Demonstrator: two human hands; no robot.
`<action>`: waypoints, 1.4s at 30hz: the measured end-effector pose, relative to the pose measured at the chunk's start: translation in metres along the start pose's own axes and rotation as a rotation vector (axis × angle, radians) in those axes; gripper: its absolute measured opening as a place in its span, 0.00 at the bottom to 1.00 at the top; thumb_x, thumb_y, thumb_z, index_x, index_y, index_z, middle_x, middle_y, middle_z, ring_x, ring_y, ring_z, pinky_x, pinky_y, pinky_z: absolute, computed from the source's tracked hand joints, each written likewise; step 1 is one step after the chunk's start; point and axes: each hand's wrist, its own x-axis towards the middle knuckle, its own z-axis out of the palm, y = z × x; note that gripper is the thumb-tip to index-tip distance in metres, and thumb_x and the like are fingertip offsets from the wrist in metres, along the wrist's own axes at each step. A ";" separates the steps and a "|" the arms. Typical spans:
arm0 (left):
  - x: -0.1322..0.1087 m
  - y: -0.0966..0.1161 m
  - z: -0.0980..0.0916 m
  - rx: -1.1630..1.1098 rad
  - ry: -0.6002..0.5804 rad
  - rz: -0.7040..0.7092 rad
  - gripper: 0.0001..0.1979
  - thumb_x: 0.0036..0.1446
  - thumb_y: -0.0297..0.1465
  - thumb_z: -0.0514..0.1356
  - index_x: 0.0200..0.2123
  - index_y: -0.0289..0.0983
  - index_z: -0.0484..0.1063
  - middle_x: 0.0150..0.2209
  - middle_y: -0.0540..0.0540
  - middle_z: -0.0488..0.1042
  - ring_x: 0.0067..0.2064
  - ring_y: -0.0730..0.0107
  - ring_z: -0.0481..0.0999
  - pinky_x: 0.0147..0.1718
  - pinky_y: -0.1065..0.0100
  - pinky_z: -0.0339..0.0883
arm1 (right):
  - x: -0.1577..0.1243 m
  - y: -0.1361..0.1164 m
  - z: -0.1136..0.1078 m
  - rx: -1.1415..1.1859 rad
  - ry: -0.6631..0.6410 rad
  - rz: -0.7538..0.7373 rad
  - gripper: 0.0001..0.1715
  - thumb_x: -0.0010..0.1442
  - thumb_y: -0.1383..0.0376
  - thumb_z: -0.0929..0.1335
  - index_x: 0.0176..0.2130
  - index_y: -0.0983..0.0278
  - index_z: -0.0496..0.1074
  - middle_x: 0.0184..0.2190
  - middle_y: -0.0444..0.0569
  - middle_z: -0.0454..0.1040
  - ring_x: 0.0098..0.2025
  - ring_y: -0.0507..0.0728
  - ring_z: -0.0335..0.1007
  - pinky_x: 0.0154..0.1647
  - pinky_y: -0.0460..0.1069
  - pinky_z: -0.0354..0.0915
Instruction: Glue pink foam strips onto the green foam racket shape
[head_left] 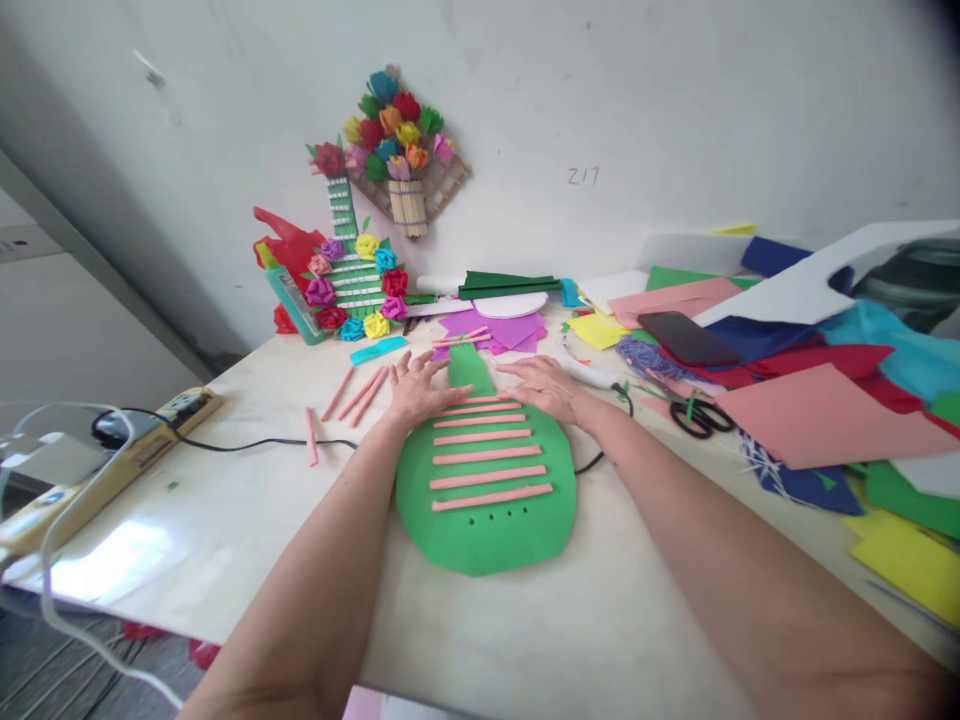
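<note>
Spanning the lower view: pale table (pixel 637 600). At its middle, green guitar-shaped cutout (pixel 486 548) lying flat, neck toward 12 o'clock. Left hand (pixel 417 389) at cutout's 11 o'clock: fingers splayed, thumb at neck's base, nothing seen in grasp. Right hand (pixel 543 386) at 1 o'clock: fingers extended, uncurled, holding nothing visible. Pink strips (pixel 492 497) crossing the body. Loose pink rolls (pixel 361 394) at 10 o'clock. Four dark dots (pixel 509 513) toward 6 o'clock.

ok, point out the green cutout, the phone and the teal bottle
Green cutout (pixel 487 550), head view: bare lower part.
Phone (pixel 688 338), head view: middle of its dark face.
Teal bottle (pixel 293 303), head view: middle of its body.
</note>
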 end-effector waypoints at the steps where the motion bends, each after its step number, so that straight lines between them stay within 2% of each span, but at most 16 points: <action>1: 0.000 0.001 0.001 -0.003 -0.015 -0.038 0.31 0.38 0.53 0.59 0.47 0.50 0.67 0.57 0.46 0.60 0.60 0.44 0.47 0.53 0.40 0.38 | 0.000 0.000 0.000 -0.006 0.007 0.003 0.24 0.59 0.55 0.57 0.52 0.58 0.66 0.53 0.47 0.65 0.56 0.60 0.54 0.56 0.59 0.47; 3: 0.001 0.001 0.001 -0.007 -0.040 -0.085 0.34 0.36 0.55 0.59 0.48 0.49 0.67 0.57 0.47 0.59 0.61 0.44 0.45 0.54 0.41 0.36 | 0.001 -0.001 0.000 -0.021 0.019 0.000 0.24 0.59 0.55 0.57 0.52 0.57 0.66 0.54 0.47 0.65 0.56 0.60 0.54 0.56 0.59 0.48; 9: 0.002 0.000 0.003 0.013 -0.038 -0.064 0.35 0.36 0.57 0.57 0.49 0.50 0.66 0.57 0.47 0.59 0.61 0.44 0.45 0.55 0.41 0.35 | 0.005 -0.014 0.000 -0.053 -0.006 -0.068 0.23 0.61 0.55 0.55 0.45 0.54 0.72 0.57 0.42 0.60 0.57 0.60 0.52 0.56 0.59 0.46; 13: 0.002 0.000 0.004 0.051 -0.071 -0.058 0.36 0.36 0.56 0.57 0.50 0.49 0.65 0.58 0.47 0.58 0.61 0.44 0.44 0.54 0.39 0.31 | 0.006 -0.019 0.001 -0.100 -0.051 -0.094 0.23 0.61 0.54 0.54 0.42 0.52 0.74 0.57 0.40 0.60 0.56 0.60 0.53 0.56 0.59 0.46; 25: 0.003 0.002 0.007 0.077 -0.142 -0.120 0.36 0.36 0.56 0.58 0.51 0.51 0.65 0.59 0.48 0.56 0.62 0.42 0.42 0.54 0.39 0.34 | 0.007 -0.018 0.004 -0.096 -0.054 -0.070 0.22 0.61 0.54 0.55 0.42 0.53 0.74 0.54 0.42 0.64 0.55 0.59 0.55 0.55 0.58 0.47; 30: 0.003 0.008 0.000 0.095 -0.199 -0.161 0.38 0.37 0.57 0.56 0.54 0.52 0.61 0.60 0.50 0.53 0.62 0.47 0.40 0.56 0.43 0.31 | 0.007 -0.021 0.003 -0.051 -0.029 -0.067 0.24 0.61 0.54 0.54 0.43 0.55 0.73 0.56 0.43 0.62 0.56 0.59 0.53 0.56 0.58 0.47; 32: 0.002 0.009 -0.001 0.089 -0.208 -0.155 0.39 0.37 0.57 0.56 0.55 0.51 0.59 0.61 0.50 0.53 0.62 0.47 0.39 0.56 0.43 0.30 | 0.008 -0.023 0.003 -0.058 -0.022 -0.074 0.24 0.62 0.55 0.54 0.41 0.55 0.74 0.56 0.42 0.62 0.56 0.59 0.53 0.56 0.57 0.46; 36: 0.002 0.010 -0.002 0.091 -0.230 -0.174 0.40 0.37 0.56 0.56 0.55 0.51 0.58 0.61 0.49 0.52 0.63 0.47 0.38 0.55 0.43 0.28 | 0.010 -0.027 0.004 -0.118 -0.051 -0.092 0.23 0.62 0.56 0.55 0.38 0.55 0.76 0.55 0.42 0.63 0.56 0.59 0.54 0.56 0.58 0.46; 42: 0.003 0.011 -0.001 0.069 -0.296 -0.235 0.42 0.37 0.56 0.56 0.57 0.50 0.56 0.62 0.49 0.50 0.63 0.46 0.36 0.55 0.44 0.28 | 0.011 -0.027 0.008 -0.125 -0.045 -0.079 0.22 0.61 0.56 0.56 0.41 0.57 0.75 0.53 0.43 0.65 0.55 0.59 0.55 0.56 0.58 0.47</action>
